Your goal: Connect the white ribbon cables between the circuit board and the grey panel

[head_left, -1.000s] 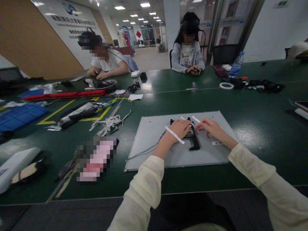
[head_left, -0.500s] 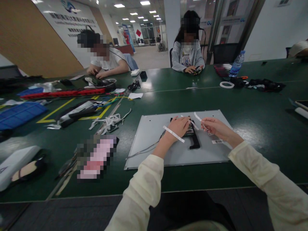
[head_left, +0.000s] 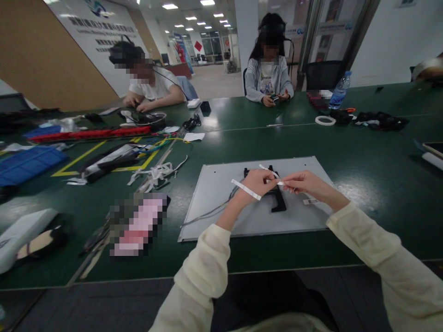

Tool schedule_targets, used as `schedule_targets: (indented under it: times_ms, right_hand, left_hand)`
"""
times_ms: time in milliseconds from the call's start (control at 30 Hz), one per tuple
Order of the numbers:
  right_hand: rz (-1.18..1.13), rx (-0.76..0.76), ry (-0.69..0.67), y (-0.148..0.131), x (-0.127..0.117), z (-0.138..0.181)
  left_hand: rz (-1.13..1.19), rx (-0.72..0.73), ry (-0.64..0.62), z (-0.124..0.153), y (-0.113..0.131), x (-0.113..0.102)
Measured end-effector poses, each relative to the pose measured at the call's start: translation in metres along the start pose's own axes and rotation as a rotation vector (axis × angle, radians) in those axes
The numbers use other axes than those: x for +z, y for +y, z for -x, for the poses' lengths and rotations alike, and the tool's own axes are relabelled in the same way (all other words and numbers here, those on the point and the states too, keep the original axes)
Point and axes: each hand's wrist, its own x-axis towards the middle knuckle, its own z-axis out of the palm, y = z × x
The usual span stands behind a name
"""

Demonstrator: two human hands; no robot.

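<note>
Across the green table (head_left: 384, 184) I can see, from my remote post, 2 people (head_left: 267, 82), a water bottle (head_left: 339, 93) near a black chair (head_left: 322, 76), and, far left, a blue basket (head_left: 32, 163).

Bearing surface: long dark-green table (head_left: 377, 170), glossy, with seams across the top. Near edge, centre: flat white panel (head_left: 212, 191), lying slightly skewed. To its left, a pink-faced rectangular object (head_left: 145, 221), masked by pixelation; beyond that, a tangle of white strips (head_left: 157, 177). Far left: blue plastic basket (head_left: 29, 163), with a long red strip (head_left: 90, 134) behind it. Yellow tape outline (head_left: 78, 159) stuck to the surface. Loose white paper (head_left: 194, 137) near a black cable bundle (head_left: 192, 122). Far right: upright water bottle (head_left: 341, 90), white tape ring (head_left: 325, 121) nearby.
</note>
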Motion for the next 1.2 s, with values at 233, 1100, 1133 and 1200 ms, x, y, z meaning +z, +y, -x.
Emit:
schedule_targets:
  times_ms: [233, 1100, 1133, 1200]
  right_hand:
    - [0.157, -0.055, 0.009, -0.008, 0.008, 0.012]
    - [1.433, -0.226, 0.230, 0.009, 0.021, 0.029]
    - [1.423, -0.236, 0.233, 0.010, 0.020, 0.030]
    - [1.403, -0.263, 0.248, 0.013, 0.017, 0.031]
  left_hand:
    - [-0.333, -0.187, -0.010, 0.023, 0.031, 0.004]
    - [-0.631, -0.265, -0.154, 0.055, 0.027, 0.016]
    - [-0.637, -0.269, -0.150, 0.057, 0.026, 0.015]
    - [-0.652, -0.287, -0.152, 0.062, 0.024, 0.011]
